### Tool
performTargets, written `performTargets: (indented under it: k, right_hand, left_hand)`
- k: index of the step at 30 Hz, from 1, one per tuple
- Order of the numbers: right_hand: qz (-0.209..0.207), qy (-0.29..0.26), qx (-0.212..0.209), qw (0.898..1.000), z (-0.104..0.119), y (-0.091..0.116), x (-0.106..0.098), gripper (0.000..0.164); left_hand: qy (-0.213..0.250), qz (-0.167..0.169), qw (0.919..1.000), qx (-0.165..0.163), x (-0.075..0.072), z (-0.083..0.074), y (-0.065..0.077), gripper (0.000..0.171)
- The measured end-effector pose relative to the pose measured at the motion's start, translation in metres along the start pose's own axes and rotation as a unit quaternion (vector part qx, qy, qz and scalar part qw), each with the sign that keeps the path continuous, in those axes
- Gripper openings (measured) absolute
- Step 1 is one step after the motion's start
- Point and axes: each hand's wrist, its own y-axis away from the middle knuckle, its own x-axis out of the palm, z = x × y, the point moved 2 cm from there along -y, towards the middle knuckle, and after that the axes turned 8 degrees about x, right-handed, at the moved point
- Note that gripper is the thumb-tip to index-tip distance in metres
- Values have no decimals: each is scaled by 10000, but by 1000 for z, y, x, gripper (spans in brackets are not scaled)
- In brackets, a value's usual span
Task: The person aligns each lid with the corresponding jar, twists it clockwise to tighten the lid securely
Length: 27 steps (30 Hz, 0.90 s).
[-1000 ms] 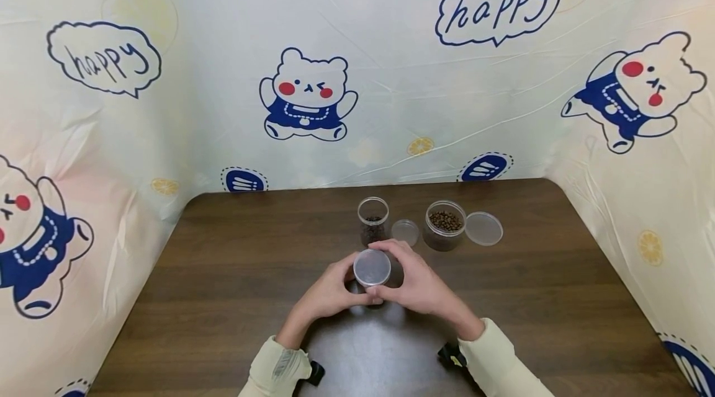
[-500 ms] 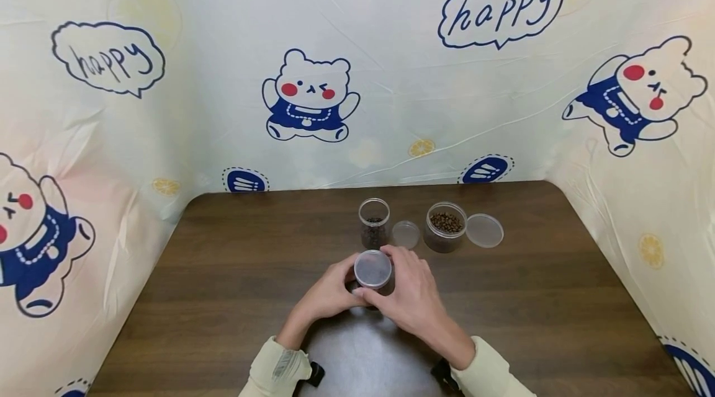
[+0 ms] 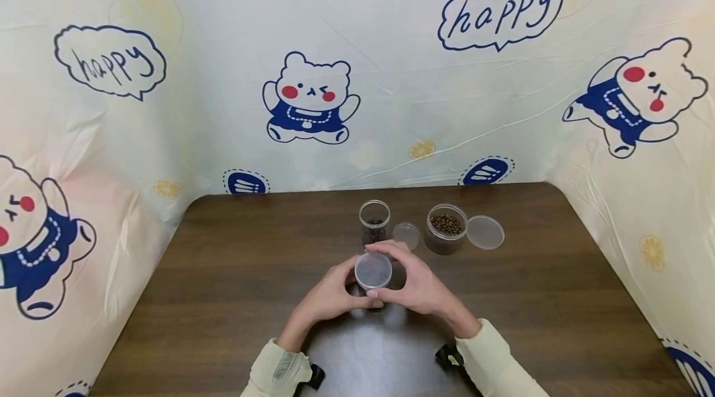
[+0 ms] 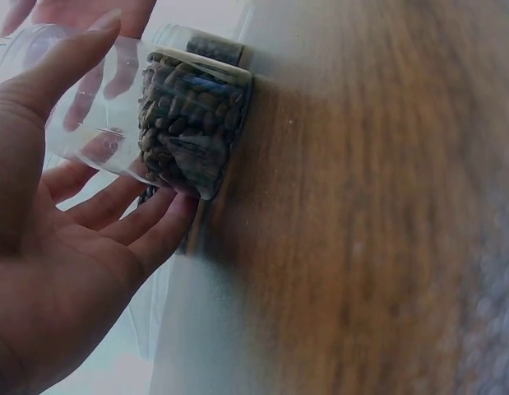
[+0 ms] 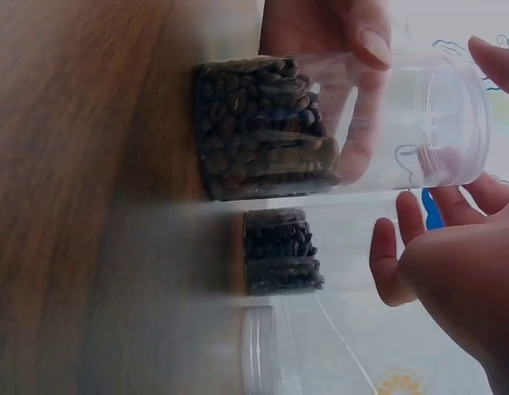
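Observation:
A clear plastic jar (image 5: 262,132), part-filled with brown coffee beans, stands upright on the table between the two hands. Its round translucent lid (image 3: 373,270) is on top in the head view. My left hand (image 3: 329,291) grips the jar's body from the left, fingers wrapped behind it and thumb along the near side in the left wrist view. From the right, my right hand (image 3: 418,284) holds the lid's rim between thumb and fingers; the right wrist view shows its fingertips (image 5: 455,206) at the lid end, above the bean level.
Behind the hands stand an uncovered tall jar (image 3: 373,222) with dark beans and a wider uncovered jar (image 3: 445,229) of brown beans. A small lid (image 3: 406,235) and a larger lid (image 3: 485,232) lie beside them on the wooden table (image 3: 234,260). A printed curtain (image 3: 391,105) surrounds the table.
My right hand turned about the lid, its thumb swinging left half a second ago, and is now back near its earlier pose. The jar and left hand stay in place.

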Motion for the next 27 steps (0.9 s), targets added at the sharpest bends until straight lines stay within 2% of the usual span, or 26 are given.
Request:
performTargets:
  k: [3,7,12,16,18,20,24,27]
  right_hand:
    - [-184,96,-58,9998,0,1,2,71]
    - [-755,599,-53,9953,8,3,7,70]
    - [-1607,1532,219,9748,22,7,19,71]
    - [-1938,2051,393,9585,29,9,26,74]
    - [-1877,2051,423,9596,30,10,26,78]
    - [-1655,1840,409,9680,28,10,23,81]
    - [-886,1035,313,9902,17,6,11,85]
    - [-270,432,239,9984,4,2,3,80]
  left_hand:
    - [-36,-5,10000,51,0,0,0,76]
    - [-43,0,10000,72,0,-1,0,70]
    - [-28,15,9999,104,0,0,0,64]
    - [-102,20,9997,218,0,-1,1,64]
    - [-98,32,9996,264,0,-1,1,64]
    - [-74,51,9996,269,0,-1,1,63]
    - [-92,56,9997,199,0,-1,1,64]
    - [-88,29,9999,103,1,-1,1,68]
